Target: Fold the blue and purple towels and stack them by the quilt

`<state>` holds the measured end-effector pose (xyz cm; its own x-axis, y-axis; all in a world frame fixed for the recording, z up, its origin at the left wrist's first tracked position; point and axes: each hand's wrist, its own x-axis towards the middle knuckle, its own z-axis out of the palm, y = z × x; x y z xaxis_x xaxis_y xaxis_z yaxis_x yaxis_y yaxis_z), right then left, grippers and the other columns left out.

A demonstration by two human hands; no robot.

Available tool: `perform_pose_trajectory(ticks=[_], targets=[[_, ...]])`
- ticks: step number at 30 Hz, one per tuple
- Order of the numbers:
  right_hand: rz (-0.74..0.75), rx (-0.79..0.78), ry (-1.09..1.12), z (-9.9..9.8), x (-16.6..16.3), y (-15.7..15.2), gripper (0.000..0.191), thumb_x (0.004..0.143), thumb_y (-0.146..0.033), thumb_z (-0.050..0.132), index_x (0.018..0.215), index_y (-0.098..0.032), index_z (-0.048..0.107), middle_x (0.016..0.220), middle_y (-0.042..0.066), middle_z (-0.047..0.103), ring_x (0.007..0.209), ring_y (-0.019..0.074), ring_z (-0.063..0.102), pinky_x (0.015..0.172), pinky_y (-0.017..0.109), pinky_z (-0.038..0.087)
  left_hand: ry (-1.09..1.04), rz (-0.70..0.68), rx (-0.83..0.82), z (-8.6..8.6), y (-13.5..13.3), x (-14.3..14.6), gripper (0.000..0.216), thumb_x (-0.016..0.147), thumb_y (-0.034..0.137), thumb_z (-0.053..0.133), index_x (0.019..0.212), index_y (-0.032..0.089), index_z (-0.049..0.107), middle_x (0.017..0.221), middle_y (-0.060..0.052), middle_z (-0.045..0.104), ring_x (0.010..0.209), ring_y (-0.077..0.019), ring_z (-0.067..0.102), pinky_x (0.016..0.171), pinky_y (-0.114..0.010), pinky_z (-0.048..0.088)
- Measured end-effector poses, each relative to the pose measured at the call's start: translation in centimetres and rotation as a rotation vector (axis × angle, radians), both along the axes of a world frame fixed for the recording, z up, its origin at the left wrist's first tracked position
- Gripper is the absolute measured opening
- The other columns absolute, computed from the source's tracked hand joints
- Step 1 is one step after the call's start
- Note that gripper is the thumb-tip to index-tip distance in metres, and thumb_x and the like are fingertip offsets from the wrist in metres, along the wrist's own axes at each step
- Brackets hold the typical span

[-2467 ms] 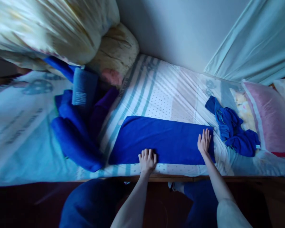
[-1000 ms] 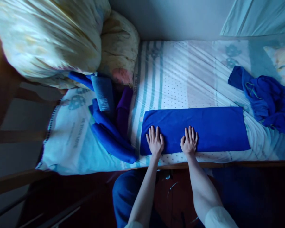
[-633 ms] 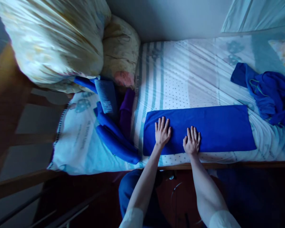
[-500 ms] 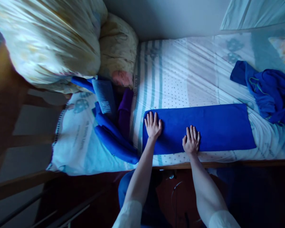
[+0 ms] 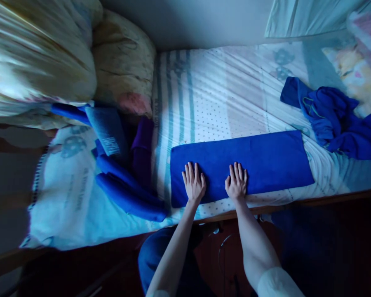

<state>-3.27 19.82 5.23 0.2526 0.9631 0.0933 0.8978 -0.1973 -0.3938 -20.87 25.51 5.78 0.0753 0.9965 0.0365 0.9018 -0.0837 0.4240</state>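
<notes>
A long blue cloth (image 5: pixel 272 161), folded into a flat rectangle, lies along the near side of the bed. My left hand (image 5: pixel 194 183) rests palm down near the cloth's left end, fingers stretched out. Farther right, my right hand (image 5: pixel 236 181) also lies flat on the cloth's near part, its fingers slightly spread. Neither hand grips the fabric. Whether the cloth is a towel or a folded garment I cannot tell.
A crumpled blue garment (image 5: pixel 330 115) lies on the bed's right side. Folded blue clothes (image 5: pixel 130 198), a purple cloth (image 5: pixel 142 152) and a blue item with lettering (image 5: pixel 106 130) sit at left. Pillows (image 5: pixel 123 62) are piled behind them. The wooden bed edge (image 5: pixel 284 207) runs in front.
My left hand has slid toward the cloth's near edge from higher up near its left end. The right hand stays flat on the cloth. The whole view has shifted, with things appearing farther left.
</notes>
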Motion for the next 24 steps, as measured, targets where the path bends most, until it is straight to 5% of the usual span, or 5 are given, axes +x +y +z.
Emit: perform_pose_trajectory(ticks=[4,18,24], targets=[[0.000,-0.054,-0.006,0.5,0.0,0.0,0.058,0.097,-0.022,0.040,0.155,-0.019,0.040,0.163,0.011,0.036,0.154,0.0242,0.025,0.126,0.053,0.016,-0.030,-0.008,0.002,0.1,-2.3,0.2,0.058,0.096,0.030,0.038,0.152,0.015,0.043,0.162,-0.015,0.035,0.155,-0.0273,0.022,0.127,-0.054,0.014],[0.069,-0.190,-0.059,1.6,0.6,-0.1,0.062,0.100,-0.030,0.042,0.160,-0.019,0.029,0.167,0.011,0.027,0.156,0.0251,0.018,0.127,0.052,0.015,-0.166,0.057,0.090,-0.1,-2.0,0.8,0.062,0.086,0.029,0.049,0.147,0.017,0.051,0.158,-0.015,0.044,0.150,-0.0319,0.035,0.124,-0.057,0.020],[0.240,-0.202,-0.122,1.7,5.5,-0.4,0.061,0.101,-0.038,0.042,0.159,-0.024,0.031,0.166,0.007,0.030,0.155,0.0222,0.022,0.127,0.046,0.015,-0.247,0.078,0.075,-0.3,-2.0,0.7,0.065,0.084,0.028,0.052,0.149,0.022,0.050,0.159,-0.012,0.042,0.150,-0.0333,0.033,0.124,-0.058,0.018]])
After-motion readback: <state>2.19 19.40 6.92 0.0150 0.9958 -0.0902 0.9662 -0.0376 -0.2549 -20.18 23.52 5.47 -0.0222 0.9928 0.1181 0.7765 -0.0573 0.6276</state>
